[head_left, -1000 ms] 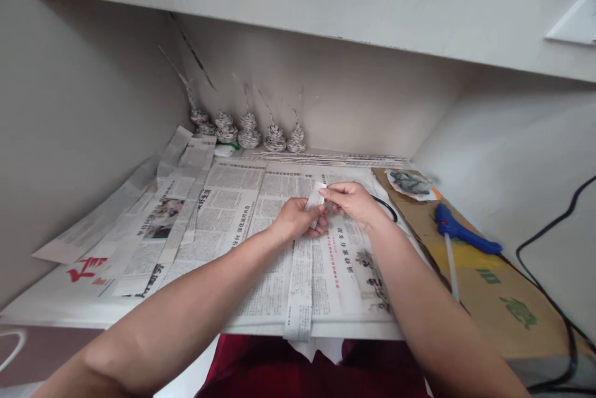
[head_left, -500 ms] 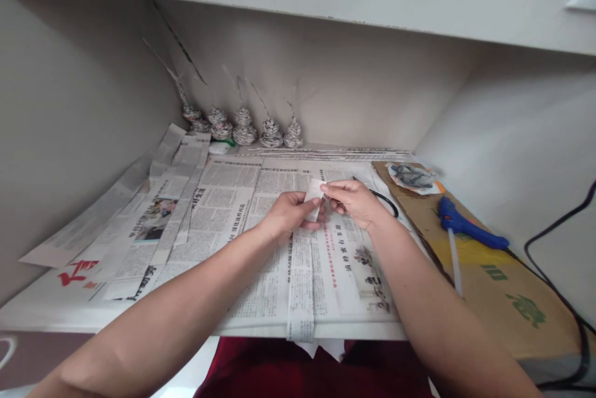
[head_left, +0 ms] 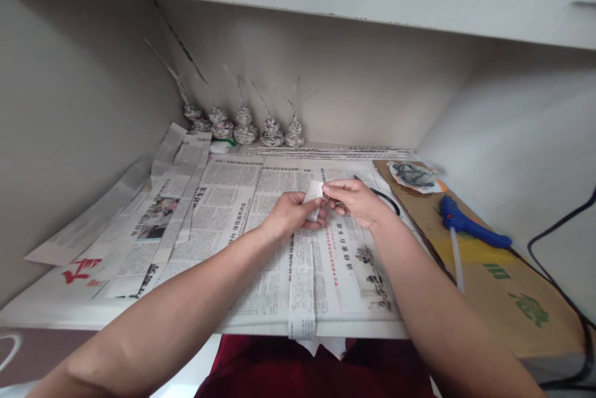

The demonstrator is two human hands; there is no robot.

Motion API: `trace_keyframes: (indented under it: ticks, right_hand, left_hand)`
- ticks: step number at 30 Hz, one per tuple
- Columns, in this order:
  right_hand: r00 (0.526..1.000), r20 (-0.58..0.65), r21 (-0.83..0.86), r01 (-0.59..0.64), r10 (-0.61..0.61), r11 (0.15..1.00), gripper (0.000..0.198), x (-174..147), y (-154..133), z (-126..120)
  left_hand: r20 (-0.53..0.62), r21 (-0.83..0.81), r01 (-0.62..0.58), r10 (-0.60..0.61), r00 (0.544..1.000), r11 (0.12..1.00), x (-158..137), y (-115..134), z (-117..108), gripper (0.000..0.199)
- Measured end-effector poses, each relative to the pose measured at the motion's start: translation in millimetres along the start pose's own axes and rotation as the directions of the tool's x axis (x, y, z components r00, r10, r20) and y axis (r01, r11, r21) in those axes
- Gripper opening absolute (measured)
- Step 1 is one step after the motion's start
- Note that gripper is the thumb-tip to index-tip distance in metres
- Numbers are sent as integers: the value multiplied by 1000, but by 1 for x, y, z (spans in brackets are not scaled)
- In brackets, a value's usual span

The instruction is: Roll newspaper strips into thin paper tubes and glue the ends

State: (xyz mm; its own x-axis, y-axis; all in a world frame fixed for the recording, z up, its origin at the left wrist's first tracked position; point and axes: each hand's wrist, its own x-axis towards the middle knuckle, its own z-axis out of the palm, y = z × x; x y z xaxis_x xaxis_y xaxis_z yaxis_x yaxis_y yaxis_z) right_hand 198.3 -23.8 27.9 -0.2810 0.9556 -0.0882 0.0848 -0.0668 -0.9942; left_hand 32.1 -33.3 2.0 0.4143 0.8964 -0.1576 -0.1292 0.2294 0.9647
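Observation:
A newspaper strip point(head_left: 302, 298) runs from over the table's front edge up to my two hands near the middle. My left hand point(head_left: 295, 210) is closed on it, thumb on top and fingers underneath. At the strip's upper end, my right hand point(head_left: 349, 199) pinches the right corner between thumb and fingers. The strip's far end stands slightly raised between the hands. Beneath them lie spread newspaper sheets point(head_left: 233, 199). A thin black curved tool point(head_left: 384, 198) rests just beyond my right hand, partly hidden by it.
Several woven paper gourd shapes point(head_left: 244, 126) stand along the back wall beside thin rolled paper sticks point(head_left: 335, 153). Cut newspaper strips point(head_left: 100, 215) lie at left. A blue glue gun point(head_left: 472, 224) rests on cardboard point(head_left: 507, 286) at right, near a crumpled grey cloth point(head_left: 414, 174). A shelf overhangs above.
Both hands stay almost in place, still gripping the strip's upper end. The view has shifted very slightly.

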Motion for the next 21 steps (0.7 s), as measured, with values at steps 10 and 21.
trace_keyframes:
  ticks: [10,21]
  right_hand:
    - [995,-91,-17,-38,36,999,30,0,-1,3]
    - [992,-118,-67,-46,38,997,31,-1,-2,5]
  left_hand:
    - [-10,13,-22,23,1000,1000,1,-3,1,25]
    - [-14,24,-12,13,1000,1000,2,-3,2,25]
